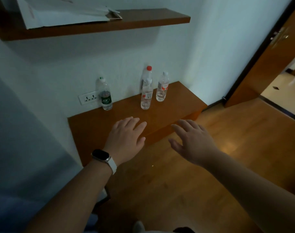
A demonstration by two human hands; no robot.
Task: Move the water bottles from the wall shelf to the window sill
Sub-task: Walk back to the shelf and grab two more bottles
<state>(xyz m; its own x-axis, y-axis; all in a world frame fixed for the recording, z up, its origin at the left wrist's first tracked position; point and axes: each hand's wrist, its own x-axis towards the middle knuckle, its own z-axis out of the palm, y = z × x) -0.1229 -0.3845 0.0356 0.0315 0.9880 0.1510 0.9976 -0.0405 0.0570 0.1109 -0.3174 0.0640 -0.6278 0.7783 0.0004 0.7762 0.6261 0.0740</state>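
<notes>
White walls meet at a corner, with two brown wooden shelves fixed to the left wall. Lower shelf [96,130]: a deep, box-like wall shelf that carries four water bottles, all upright.

- Green-label bottle [105,94]: stands at the wall edge, directly in front of a white double socket plate [88,98], well apart from the other three.
- Red-cap bottle [147,74]: rearmost, against the wall, partly hidden by the bottle in front of it.
- Front red-label bottle [146,95]: white cap, standing just in front of the red-cap bottle.
- Right red-label bottle [162,88]: white cap, just beside the other two, toward the room corner.

Upper shelf [126,24]: holds a flattened white cardboard sheet [59,12] that overhangs its front edge.

Left hand [126,137]: palm down over the bare front part of the lower shelf, fingers extended and only slightly spread, holding nothing. Contact with the shelf surface cannot be determined. A dark-faced watch with a white strap [104,157] is on the wrist.

Right hand [192,140]: palm down, beyond the front edge of the lower shelf and above the wooden floor [227,157]. Fingers loosely spread and slightly curled, thumb held out, holding nothing.

Both hands are near the bottles but touch none. A brown door [269,56] stands open at the right.
</notes>
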